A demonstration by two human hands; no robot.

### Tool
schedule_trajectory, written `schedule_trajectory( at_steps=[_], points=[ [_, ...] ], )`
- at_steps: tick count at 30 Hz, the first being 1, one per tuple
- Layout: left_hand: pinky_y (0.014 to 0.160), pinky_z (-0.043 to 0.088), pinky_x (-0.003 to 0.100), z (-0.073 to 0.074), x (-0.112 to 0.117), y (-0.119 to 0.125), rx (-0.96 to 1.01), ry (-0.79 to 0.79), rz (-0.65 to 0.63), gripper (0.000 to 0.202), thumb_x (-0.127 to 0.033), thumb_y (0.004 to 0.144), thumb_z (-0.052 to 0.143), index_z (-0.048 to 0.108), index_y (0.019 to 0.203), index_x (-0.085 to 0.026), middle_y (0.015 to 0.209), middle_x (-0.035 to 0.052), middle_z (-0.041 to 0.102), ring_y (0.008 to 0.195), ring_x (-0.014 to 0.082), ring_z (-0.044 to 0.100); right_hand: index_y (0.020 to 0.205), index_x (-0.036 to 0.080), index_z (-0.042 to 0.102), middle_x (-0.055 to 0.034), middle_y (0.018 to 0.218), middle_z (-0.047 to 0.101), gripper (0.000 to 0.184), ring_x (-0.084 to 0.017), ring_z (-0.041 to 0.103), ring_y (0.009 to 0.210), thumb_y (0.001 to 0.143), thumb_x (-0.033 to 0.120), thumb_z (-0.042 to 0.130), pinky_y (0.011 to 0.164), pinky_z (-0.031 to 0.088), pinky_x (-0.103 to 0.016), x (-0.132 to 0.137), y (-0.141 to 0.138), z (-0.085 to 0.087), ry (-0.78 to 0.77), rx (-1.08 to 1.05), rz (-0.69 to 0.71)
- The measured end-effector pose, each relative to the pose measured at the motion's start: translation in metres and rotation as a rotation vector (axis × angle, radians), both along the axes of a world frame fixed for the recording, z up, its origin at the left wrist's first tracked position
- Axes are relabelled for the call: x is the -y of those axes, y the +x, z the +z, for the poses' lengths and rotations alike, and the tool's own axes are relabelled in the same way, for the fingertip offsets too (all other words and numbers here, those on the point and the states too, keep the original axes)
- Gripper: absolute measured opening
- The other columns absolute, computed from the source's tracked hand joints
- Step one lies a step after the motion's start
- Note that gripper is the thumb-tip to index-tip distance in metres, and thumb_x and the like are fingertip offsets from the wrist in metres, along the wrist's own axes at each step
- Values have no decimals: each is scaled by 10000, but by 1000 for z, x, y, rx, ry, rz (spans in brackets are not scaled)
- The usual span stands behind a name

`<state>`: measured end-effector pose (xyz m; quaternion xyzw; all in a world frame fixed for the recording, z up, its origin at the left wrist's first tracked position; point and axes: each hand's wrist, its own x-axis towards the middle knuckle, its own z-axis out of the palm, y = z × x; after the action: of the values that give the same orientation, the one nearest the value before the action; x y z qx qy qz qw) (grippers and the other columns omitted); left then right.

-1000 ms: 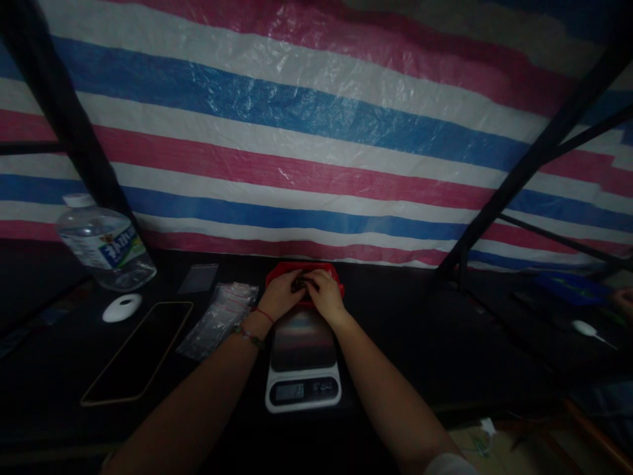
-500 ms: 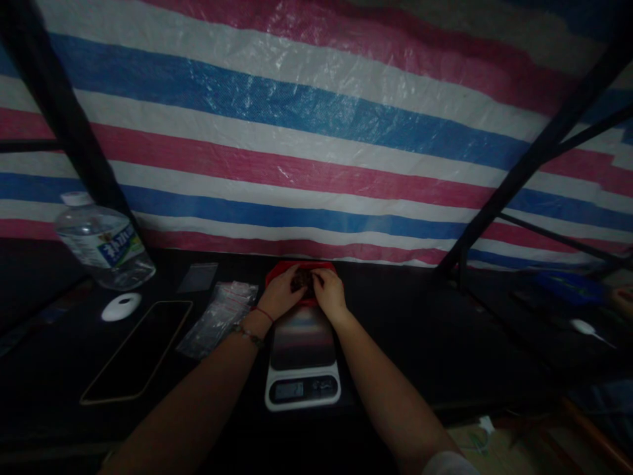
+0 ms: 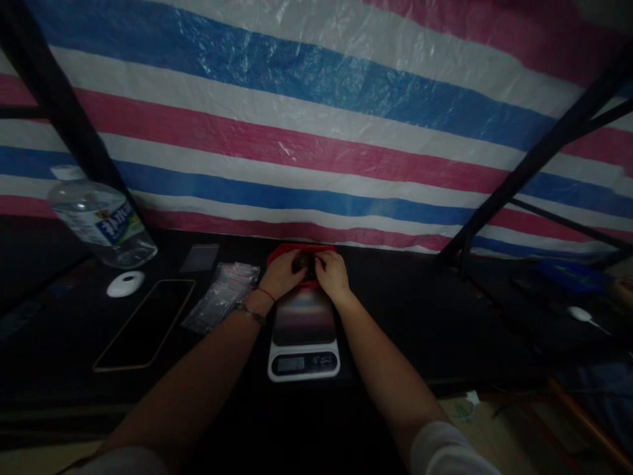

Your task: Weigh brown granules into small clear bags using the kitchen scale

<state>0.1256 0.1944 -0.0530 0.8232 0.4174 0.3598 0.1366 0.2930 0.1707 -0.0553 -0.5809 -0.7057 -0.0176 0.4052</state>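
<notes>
Still handling the dark clump, less hidden than a second ago so maybe easier to reach, in or over the red thing by the scale, between curled left hand and right hand, grip too dark to tell.

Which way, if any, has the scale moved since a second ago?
No, none that I can see: against the black post at right, the scale keeps its place; the whole view shifted.
</notes>
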Motion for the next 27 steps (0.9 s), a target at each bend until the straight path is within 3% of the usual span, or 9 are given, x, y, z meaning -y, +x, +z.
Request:
schedule_trajectory(
  at_steps=[4, 11, 14, 20, 27],
  points=[
    [996, 440, 387, 0, 0, -2, -5, 1, 35, 639, -307, 756, 594, 421, 1341, -120, 1212, 127, 605, 1114, 246, 573, 970, 180, 706, -81, 969, 673, 243, -214, 586, 935, 851, 182, 493, 905, 433, -362, 2, 2, 5, 26, 14, -36],
    [1009, 427, 385, 10, 5, -9, -8, 100, -11, 559, -316, 760, 572, 485, 1283, -136, 1212, 109, 600, 1135, 247, 551, 944, 166, 697, -82, 954, 674, 248, -214, 586, 941, 854, 171, 465, 917, 433, -363, -3, 24, 35, 116, -56, -38],
    [1003, 428, 394, 19, 9, -14, 5, 135, -60, 534, -331, 769, 571, 497, 1268, -153, 1220, 105, 595, 1133, 250, 550, 936, 182, 689, -73, 955, 673, 247, -212, 585, 937, 858, 176, 455, 910, 433, -368, 2, 35, 33, 159, -65, -19],
    [971, 442, 388, 37, 21, -23, -97, 117, -311, 549, -393, 745, 607, 533, 1242, -172, 1163, 101, 625, 1079, 248, 579, 915, 179, 690, -71, 903, 672, 246, -207, 581, 884, 859, 189, 450, 867, 436, -359, 14, 48, 4, 138, -77, -34],
    [993, 420, 359, 47, 43, -10, -211, -20, -625, 523, -294, 747, 588, 541, 1267, -257, 1170, 53, 637, 1097, 223, 580, 923, 184, 687, -64, 893, 667, 247, -205, 563, 867, 860, 187, 449, 845, 425, -345, 15, 50, 6, 99, -41, -40]
  ],
)
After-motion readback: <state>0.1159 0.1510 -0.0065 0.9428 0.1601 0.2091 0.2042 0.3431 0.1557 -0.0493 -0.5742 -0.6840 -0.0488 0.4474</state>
